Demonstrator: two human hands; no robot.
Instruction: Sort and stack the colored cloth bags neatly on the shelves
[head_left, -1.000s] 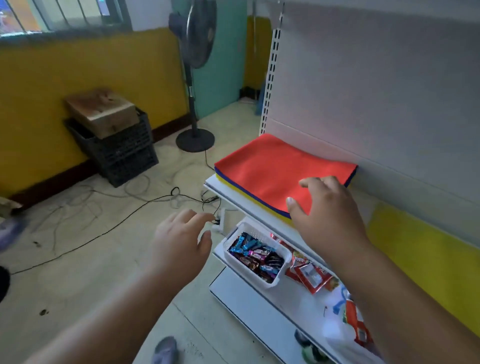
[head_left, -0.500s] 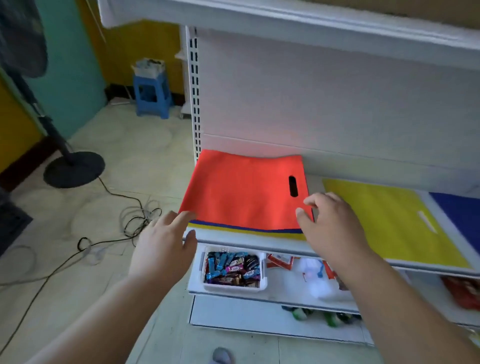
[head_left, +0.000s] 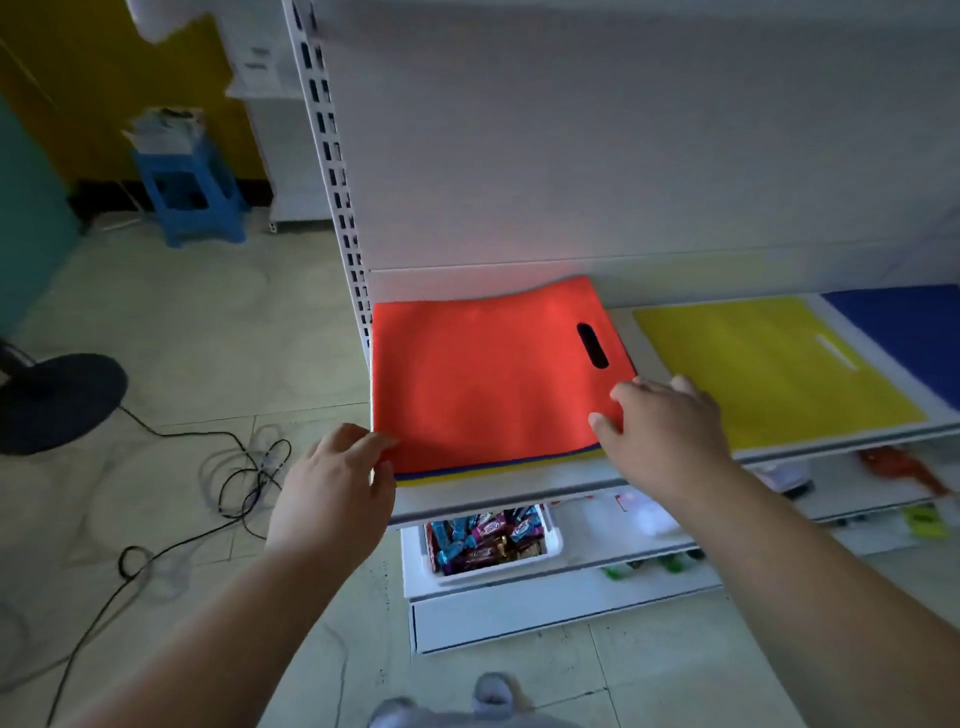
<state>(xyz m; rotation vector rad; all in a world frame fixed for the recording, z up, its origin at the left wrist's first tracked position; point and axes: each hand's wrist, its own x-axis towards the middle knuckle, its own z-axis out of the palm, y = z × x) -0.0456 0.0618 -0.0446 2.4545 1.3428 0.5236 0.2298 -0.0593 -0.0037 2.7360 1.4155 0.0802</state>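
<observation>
A red cloth bag (head_left: 488, 374) with a slot handle lies on top of a mixed stack at the left end of the white shelf (head_left: 498, 493); blue and yellow bag edges show under it. My left hand (head_left: 337, 488) pinches the red bag's front left corner. At the bag's front right corner my right hand (head_left: 665, 431) has its thumb and fingers around the edge. A yellow bag (head_left: 779, 369) lies flat to the right, and a blue bag (head_left: 909, 332) lies beyond it.
A white bin of wrapped candies (head_left: 483, 540) sits on the lower shelf, with packets further right. On the floor at left are a black cable tangle (head_left: 244, 473), a fan base (head_left: 57, 400) and a blue stool (head_left: 189, 197). The shelf upright (head_left: 332, 171) is perforated.
The view swung right and closer to the shelf. Both hands moved forward from hovering near the stack to gripping the red bag's two front corners.
</observation>
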